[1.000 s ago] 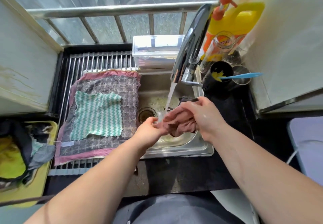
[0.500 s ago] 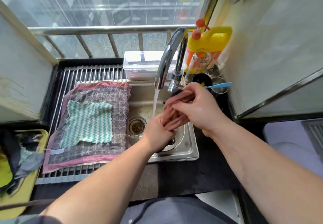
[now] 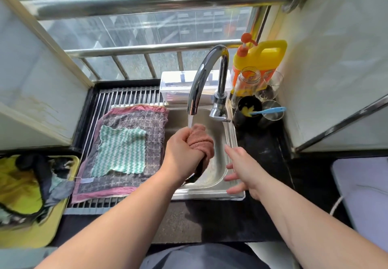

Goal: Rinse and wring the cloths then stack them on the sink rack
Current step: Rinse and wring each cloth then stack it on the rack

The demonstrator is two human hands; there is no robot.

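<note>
My left hand (image 3: 182, 153) grips a bunched pink-brown cloth (image 3: 202, 140) over the steel sink (image 3: 230, 140), right under the running faucet (image 3: 201, 79). The cloth's lower end hangs below my fist into the basin. My right hand (image 3: 243, 170) hovers over the sink's right rim with fingers spread, holding nothing. On the sink rack (image 3: 130, 96) at left, a large grey checked cloth with pink border (image 3: 153, 121) lies flat, and a green-and-white cloth (image 3: 120, 150) lies on top of it.
A yellow tray (image 3: 42, 233) with several crumpled cloths sits at far left. Behind the sink stand a clear plastic box (image 3: 176, 83), a yellow detergent jug (image 3: 260, 56), a glass jar (image 3: 247, 81), glasses and a black cup (image 3: 249, 109) holding a blue brush.
My right hand has let go of the pink-brown cloth and moved right and down, opening. My left hand now holds the cloth alone under the stream.
</note>
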